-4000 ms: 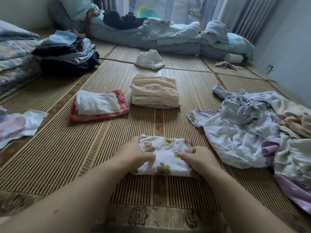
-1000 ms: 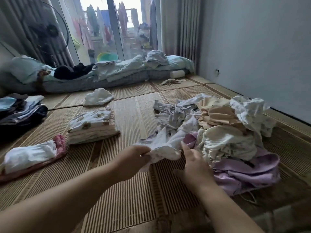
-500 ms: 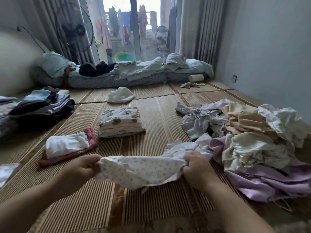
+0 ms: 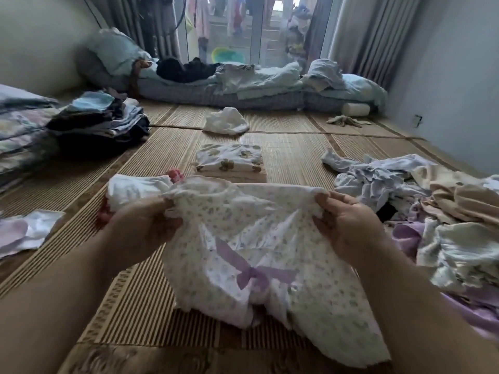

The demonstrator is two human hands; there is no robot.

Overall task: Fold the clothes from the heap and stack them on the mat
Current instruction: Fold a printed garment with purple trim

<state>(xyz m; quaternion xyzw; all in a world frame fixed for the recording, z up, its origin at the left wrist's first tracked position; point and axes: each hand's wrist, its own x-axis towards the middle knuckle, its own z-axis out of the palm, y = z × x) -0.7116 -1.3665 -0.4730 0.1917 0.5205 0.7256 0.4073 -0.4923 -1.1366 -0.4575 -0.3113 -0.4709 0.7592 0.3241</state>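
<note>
Nearest, the left hand and right hand each grip a top corner of a white spotted garment with a lilac bow, held spread above the near edge of the mat, the heap along its right edge, a folded stack farther back mid-mat.

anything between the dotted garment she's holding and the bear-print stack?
Nothing visible. Both hands, left hand and right hand, hold the white dotted garment with the lilac bow up by its top edge; the bear-print folded stack lies straight ahead across bare woven straw mat.
</note>
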